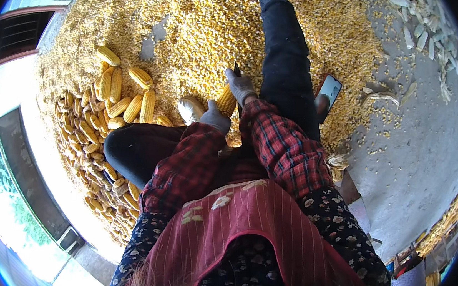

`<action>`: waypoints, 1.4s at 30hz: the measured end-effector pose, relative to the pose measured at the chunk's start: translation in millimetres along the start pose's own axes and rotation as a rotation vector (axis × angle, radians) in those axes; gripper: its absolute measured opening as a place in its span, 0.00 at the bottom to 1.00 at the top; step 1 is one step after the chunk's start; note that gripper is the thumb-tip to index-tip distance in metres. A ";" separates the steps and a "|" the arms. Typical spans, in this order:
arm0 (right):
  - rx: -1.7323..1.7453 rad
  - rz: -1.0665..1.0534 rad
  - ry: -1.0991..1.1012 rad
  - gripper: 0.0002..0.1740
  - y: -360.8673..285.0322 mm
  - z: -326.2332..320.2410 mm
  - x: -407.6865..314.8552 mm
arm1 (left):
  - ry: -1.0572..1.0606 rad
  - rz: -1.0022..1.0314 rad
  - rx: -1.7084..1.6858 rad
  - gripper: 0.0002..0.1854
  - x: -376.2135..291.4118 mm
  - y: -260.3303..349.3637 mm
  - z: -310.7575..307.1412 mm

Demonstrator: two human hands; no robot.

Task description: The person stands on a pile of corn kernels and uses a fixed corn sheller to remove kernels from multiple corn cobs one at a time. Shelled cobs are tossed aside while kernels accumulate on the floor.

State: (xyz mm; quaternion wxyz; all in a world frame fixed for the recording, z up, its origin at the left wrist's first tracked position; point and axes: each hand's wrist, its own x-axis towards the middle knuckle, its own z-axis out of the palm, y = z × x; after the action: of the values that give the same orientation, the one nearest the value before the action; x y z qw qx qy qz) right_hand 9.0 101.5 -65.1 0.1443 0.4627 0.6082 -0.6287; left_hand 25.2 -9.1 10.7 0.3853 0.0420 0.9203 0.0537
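An ear of dried yellow corn point(226, 101) is held between my gloved hands, above the ground between my legs. My left hand point(215, 119) grips its lower left side, the thumb pointing up along it. At its upper right, my right hand point(241, 87) is closed around a dark, narrow tool point(237, 69) whose tip shows above the fingers; its kind cannot be told. Loose corn kernels point(207, 27) spread thickly over the ground beyond the hands. Several whole ears point(132, 107) lie to the left, beside my bent knee.
A large heap of corn ears point(87, 132) lies at left. A phone point(328, 95) with a lit screen rests right of my outstretched leg. Bare cobs point(422, 41) and husks are at the upper right on the concrete floor point(403, 157). A pale shoe point(191, 109) sits beside my left hand.
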 end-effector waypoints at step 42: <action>-0.090 -0.007 0.083 0.36 -6.0 -1.2 -5.8 | -0.832 -0.130 -1.547 0.07 21.5 -37.7 26.8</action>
State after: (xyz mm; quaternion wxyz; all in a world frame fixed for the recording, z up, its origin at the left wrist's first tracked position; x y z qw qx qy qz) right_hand 8.1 101.7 -56.7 0.1373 0.4791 0.6430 -0.5816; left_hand 28.0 -42.1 -28.0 0.6121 -0.2670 0.4114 0.6203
